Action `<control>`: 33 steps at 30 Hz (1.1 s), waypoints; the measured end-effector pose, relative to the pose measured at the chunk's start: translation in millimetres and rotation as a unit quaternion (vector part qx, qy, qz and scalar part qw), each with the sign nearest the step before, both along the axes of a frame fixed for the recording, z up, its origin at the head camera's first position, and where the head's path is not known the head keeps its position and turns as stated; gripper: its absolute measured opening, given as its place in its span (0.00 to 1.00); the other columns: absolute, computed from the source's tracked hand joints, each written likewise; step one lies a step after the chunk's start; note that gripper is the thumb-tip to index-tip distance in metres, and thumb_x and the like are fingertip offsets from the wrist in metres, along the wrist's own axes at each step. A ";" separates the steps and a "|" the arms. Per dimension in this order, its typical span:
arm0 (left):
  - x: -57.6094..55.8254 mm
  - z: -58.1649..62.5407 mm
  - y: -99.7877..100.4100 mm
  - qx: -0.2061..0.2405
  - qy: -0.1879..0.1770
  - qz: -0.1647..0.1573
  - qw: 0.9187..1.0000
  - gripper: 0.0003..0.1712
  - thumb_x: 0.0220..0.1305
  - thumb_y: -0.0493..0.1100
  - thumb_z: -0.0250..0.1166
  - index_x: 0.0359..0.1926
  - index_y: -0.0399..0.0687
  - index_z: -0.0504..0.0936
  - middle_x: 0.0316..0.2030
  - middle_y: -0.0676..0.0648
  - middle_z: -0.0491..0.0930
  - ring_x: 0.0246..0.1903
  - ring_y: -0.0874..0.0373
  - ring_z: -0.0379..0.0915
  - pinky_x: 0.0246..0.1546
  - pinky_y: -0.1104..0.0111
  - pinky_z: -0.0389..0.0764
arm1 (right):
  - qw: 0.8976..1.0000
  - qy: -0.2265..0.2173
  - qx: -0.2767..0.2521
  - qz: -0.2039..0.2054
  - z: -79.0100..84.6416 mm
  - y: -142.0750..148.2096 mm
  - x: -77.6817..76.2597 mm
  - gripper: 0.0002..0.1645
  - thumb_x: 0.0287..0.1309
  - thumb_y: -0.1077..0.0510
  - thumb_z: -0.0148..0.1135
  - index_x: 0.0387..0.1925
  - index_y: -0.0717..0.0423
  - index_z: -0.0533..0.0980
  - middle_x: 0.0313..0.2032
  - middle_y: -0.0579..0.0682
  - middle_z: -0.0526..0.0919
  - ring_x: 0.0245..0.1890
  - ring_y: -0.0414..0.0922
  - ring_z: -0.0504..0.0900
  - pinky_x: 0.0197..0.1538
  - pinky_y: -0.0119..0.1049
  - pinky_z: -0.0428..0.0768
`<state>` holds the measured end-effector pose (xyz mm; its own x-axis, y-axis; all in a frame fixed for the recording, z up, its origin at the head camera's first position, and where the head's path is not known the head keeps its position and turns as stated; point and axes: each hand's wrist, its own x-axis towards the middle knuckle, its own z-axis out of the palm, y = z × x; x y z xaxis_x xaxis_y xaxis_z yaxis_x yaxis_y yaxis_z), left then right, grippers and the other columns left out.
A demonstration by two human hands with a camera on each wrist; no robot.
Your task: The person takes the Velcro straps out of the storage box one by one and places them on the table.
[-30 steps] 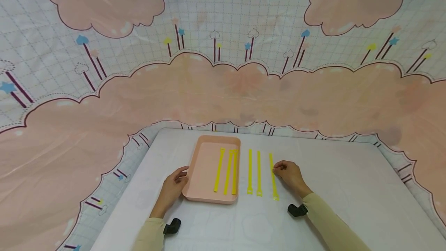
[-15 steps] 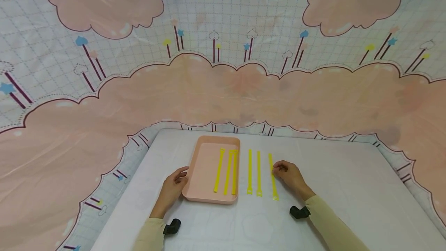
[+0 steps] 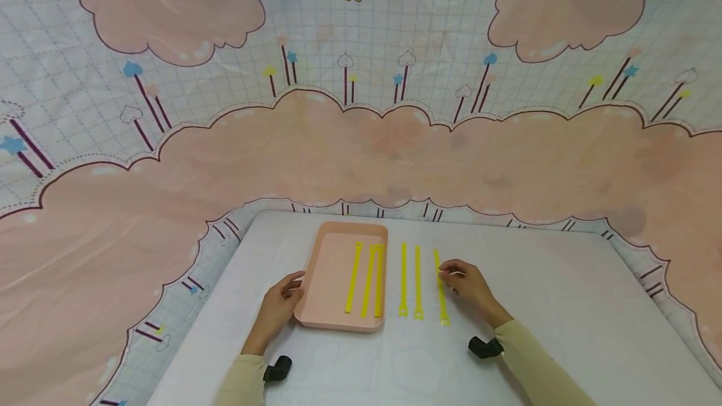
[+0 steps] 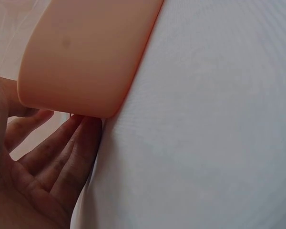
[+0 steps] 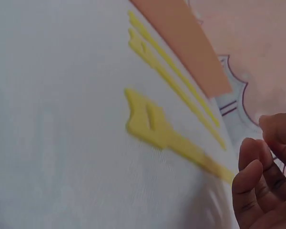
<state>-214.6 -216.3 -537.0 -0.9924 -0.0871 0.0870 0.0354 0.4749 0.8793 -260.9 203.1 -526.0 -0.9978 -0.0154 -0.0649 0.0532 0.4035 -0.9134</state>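
Little moved; right hand [image 3: 472,285] partly hides strap [image 3: 442,301].

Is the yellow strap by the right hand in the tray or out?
Out: that strap lies on the table, two others between it and the tray.

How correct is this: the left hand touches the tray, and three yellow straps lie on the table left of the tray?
Not left: the three straps lie on the table right of the tray, as the head view shows. The left hand does touch it.
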 end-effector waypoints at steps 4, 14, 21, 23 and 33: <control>1.2 -0.5 0.3 -0.005 -0.003 0.002 1.000 0.24 0.66 0.35 0.60 0.63 0.48 0.76 0.53 0.37 0.82 0.52 0.45 0.80 0.51 0.61 0.80 | 1.000 0.011 -0.001 0.024 8.7 -8.1 4.4 0.13 0.62 0.59 0.64 0.46 0.62 0.78 0.37 0.53 0.81 0.28 0.41 0.77 0.25 0.31 0.74; 4.9 4.6 2.7 -0.010 -0.010 0.004 1.000 0.24 0.67 0.36 0.59 0.64 0.48 0.75 0.54 0.36 0.81 0.54 0.44 0.78 0.54 0.54 0.79 | 0.997 0.030 -0.017 0.070 29.3 -28.8 15.8 0.13 0.62 0.59 0.64 0.47 0.61 0.78 0.38 0.54 0.81 0.34 0.52 0.81 0.30 0.34 0.77; 6.0 5.3 2.8 -0.011 -0.004 0.002 1.000 0.24 0.67 0.35 0.59 0.64 0.46 0.75 0.54 0.36 0.81 0.54 0.43 0.78 0.54 0.55 0.79 | 0.994 0.047 -0.035 0.096 38.4 -39.6 23.0 0.16 0.63 0.58 0.63 0.48 0.64 0.76 0.39 0.54 0.80 0.36 0.57 0.80 0.31 0.36 0.78; 6.0 4.1 2.1 -0.011 -0.002 0.003 1.000 0.24 0.67 0.34 0.59 0.64 0.46 0.75 0.53 0.36 0.81 0.53 0.44 0.79 0.53 0.57 0.80 | 0.993 0.048 -0.038 0.100 40.2 -43.2 24.9 0.16 0.63 0.58 0.63 0.48 0.64 0.76 0.39 0.54 0.80 0.36 0.58 0.80 0.31 0.37 0.78; 7.5 4.2 3.0 -0.018 0.006 -0.004 1.000 0.24 0.67 0.34 0.59 0.64 0.45 0.75 0.53 0.35 0.81 0.54 0.43 0.78 0.54 0.55 0.79 | 0.993 0.049 -0.042 0.104 48.0 -57.4 32.4 0.15 0.64 0.58 0.63 0.49 0.61 0.77 0.42 0.54 0.80 0.35 0.50 0.80 0.32 0.35 0.78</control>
<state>-207.2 -213.3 -532.8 -0.9920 -0.0760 0.1011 0.0489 0.5066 0.8608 -228.5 145.7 -477.9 -0.9740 -0.2223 0.0433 -0.1147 0.3191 -0.9408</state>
